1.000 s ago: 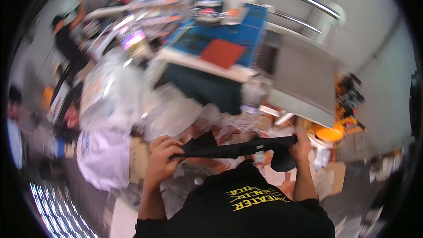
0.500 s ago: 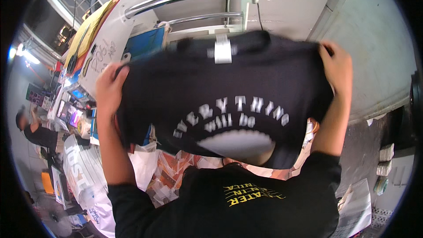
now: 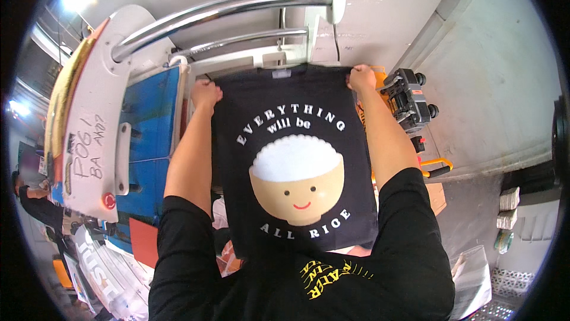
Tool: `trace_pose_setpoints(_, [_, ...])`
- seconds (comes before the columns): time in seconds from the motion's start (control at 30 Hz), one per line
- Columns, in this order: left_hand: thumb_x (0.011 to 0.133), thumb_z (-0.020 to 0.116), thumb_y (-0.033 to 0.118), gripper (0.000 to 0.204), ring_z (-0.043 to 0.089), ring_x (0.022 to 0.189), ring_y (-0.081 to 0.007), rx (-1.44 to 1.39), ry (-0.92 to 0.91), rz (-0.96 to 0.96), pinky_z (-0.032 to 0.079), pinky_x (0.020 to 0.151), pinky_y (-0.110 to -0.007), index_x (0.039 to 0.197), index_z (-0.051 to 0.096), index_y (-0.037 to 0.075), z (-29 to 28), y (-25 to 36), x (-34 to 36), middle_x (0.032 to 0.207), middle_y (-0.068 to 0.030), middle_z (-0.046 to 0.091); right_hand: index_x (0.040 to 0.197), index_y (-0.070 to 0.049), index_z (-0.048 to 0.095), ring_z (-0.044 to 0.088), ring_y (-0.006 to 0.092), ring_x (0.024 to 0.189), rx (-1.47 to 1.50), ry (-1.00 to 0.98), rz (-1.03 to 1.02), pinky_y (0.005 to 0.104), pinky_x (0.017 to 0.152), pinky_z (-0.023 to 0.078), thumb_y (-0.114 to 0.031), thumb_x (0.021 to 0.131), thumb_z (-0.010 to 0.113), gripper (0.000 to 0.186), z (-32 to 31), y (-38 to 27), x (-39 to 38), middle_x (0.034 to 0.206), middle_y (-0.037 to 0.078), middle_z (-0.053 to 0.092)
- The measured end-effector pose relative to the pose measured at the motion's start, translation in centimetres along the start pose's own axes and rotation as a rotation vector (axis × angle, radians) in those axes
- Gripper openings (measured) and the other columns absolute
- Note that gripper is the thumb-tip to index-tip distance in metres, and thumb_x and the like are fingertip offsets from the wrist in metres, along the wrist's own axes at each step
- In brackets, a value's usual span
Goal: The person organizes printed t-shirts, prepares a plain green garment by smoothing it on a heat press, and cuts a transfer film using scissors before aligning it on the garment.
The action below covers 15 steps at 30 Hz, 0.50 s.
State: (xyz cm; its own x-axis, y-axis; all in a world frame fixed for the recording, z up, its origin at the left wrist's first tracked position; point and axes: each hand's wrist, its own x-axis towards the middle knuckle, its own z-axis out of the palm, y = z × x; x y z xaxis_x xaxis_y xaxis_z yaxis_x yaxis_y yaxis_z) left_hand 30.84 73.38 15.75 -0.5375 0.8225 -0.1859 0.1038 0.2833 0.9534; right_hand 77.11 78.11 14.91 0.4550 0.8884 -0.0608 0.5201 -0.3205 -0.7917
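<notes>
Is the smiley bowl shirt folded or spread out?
Spread: left hand and right hand hold the shirt by its top corners, bowl picture fully showing.

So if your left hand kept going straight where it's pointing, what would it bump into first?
Probably the white frame just past the left hand, which grips the black T-shirt. The thinner chrome bar comes after, though depth is hard to judge.

Black printed T-shirt (image 3: 237, 160), spread flat
</notes>
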Motion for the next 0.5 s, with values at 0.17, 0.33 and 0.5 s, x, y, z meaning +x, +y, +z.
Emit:
trace_pose_setpoints(0.17, [0.090,0.061,0.005,0.029,0.068,0.068,-0.0203,-0.003,0.098,0.158,0.056,0.060,-0.032,0.118,0.057,-0.002,3.0,-0.5,3.8,0.081,-0.0160,0.069,0.104,-0.005,0.068,0.065,0.0371,0.105,-0.015,0.022,0.007,0.0434,0.093,0.050,-0.019,0.089,0.055,0.024,2.4,-2.9,2.6,0.107,0.021,0.069])
trace_pose_setpoints(0.33, [0.086,0.068,0.010,0.045,0.065,0.109,-0.0305,0.401,-0.036,0.848,0.049,0.096,-0.049,0.130,0.056,0.010,5.9,0.0,1.8,0.117,-0.0121,0.068,0.129,-0.008,0.054,0.061,0.0422,0.110,-0.100,0.032,-0.397,0.0447,0.098,0.047,-0.026,0.092,0.059,0.042,4.6,-4.9,-0.5,0.117,0.025,0.064])
trace_pose_setpoints(0.5, [0.095,0.054,0.043,0.054,0.038,0.140,-0.0315,0.995,-0.373,0.939,0.022,0.116,-0.058,0.143,0.047,0.018,8.9,-1.7,-6.1,0.148,-0.0074,0.046,0.148,-0.017,0.040,0.025,0.0324,0.146,-0.744,-0.268,-0.704,0.0540,0.120,0.012,-0.054,0.098,0.040,0.063,7.0,-3.4,-7.6,0.155,0.010,0.035])
